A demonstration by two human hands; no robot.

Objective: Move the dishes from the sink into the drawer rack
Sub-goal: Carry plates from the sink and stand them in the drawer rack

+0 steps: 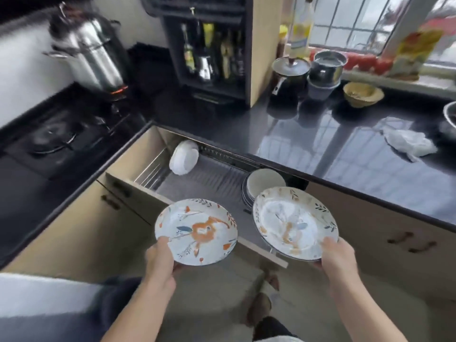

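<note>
Both forearms reach out over the open drawer rack (197, 178): left hand (160, 261) grips a glossy round floral plate (196, 232), right hand (336, 259) pinches another painted plate (294, 222) by its rim.

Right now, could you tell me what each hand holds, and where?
Left hand grips the orange-flowered white plate at its near rim; right hand grips the pale floral plate likewise.

No lettering can be made out anywhere — the pale label on the tall clear bottle (301, 28) and the yellow-and-red packet (417, 50) on the window sill are too blurred.
</note>
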